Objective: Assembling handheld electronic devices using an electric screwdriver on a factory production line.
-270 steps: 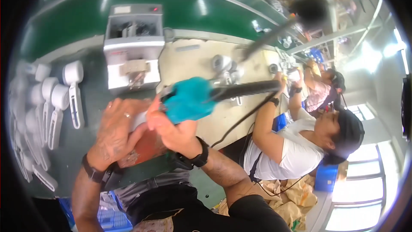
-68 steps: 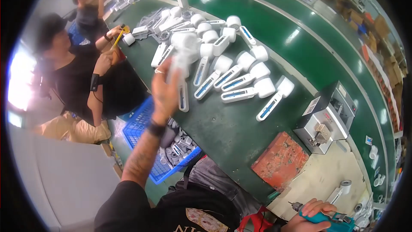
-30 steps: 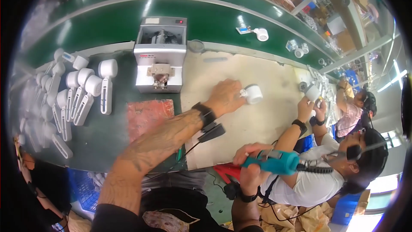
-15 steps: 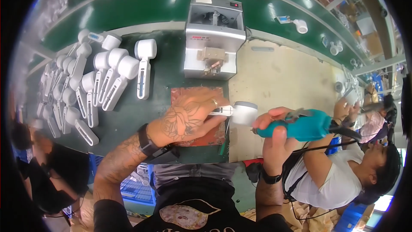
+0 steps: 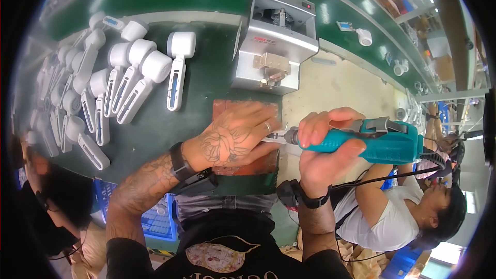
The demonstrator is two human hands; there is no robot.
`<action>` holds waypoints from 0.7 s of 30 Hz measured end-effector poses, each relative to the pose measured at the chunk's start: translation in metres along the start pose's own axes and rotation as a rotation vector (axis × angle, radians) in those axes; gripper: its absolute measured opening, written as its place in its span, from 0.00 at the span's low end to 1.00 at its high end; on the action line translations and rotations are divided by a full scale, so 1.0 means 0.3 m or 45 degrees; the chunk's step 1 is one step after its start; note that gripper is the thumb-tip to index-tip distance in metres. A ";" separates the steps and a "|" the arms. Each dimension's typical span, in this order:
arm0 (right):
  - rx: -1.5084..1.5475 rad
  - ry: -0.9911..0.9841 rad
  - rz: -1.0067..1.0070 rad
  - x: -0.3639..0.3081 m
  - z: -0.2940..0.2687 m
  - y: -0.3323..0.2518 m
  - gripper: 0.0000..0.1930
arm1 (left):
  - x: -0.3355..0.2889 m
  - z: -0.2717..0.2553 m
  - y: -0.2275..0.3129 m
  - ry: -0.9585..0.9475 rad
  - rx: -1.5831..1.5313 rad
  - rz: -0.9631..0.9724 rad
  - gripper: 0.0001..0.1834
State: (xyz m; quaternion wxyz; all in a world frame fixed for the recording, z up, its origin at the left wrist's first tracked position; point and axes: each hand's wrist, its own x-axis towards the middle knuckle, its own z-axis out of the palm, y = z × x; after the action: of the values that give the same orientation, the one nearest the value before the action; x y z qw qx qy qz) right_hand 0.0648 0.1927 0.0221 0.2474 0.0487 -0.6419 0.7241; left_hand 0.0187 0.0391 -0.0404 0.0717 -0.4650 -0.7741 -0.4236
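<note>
A teal electric screwdriver [image 5: 382,142] is gripped in my right hand [image 5: 328,147], fingers wrapped round its front end. Its nose points left and meets the white slotted handle [image 5: 279,137] that my left hand [image 5: 232,137] holds. Only a short piece of that handle shows between my left fingers; its drum-shaped head is hidden from sight. My left hand is closed over the piece, above a reddish-brown mat [image 5: 222,111] on the bench. Beyond the mat stands a silver screw feeder [image 5: 276,46] with an open top bay.
Several white units with round heads and slotted handles [image 5: 178,72] lie on the dark green bench at left. A beige board [image 5: 310,88] is at right. Farther off, a white unit [image 5: 364,36] lies on the green surface. A co-worker in a white shirt [image 5: 387,217] is at right.
The screwdriver has moved left, and its nose now meets the white unit's handle. The unit's round head, visible before, is out of sight. The whole view has shifted slightly.
</note>
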 end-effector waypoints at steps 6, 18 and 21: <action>0.028 -0.033 -0.013 0.005 0.001 0.018 0.35 | -0.001 0.002 -0.013 -0.021 0.026 -0.040 0.19; 0.031 -0.047 -0.045 0.011 -0.005 0.032 0.33 | -0.005 0.002 -0.013 -0.091 -0.077 -0.061 0.13; 0.030 -0.059 -0.048 0.011 -0.008 0.033 0.33 | -0.004 0.016 -0.014 0.018 -0.075 -0.055 0.15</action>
State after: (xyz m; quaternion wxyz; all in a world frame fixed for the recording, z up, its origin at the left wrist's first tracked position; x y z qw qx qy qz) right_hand 0.0582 0.1954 0.0140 0.2453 0.0806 -0.6378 0.7256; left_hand 0.0174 0.0408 -0.0466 0.0544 -0.4470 -0.7706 -0.4510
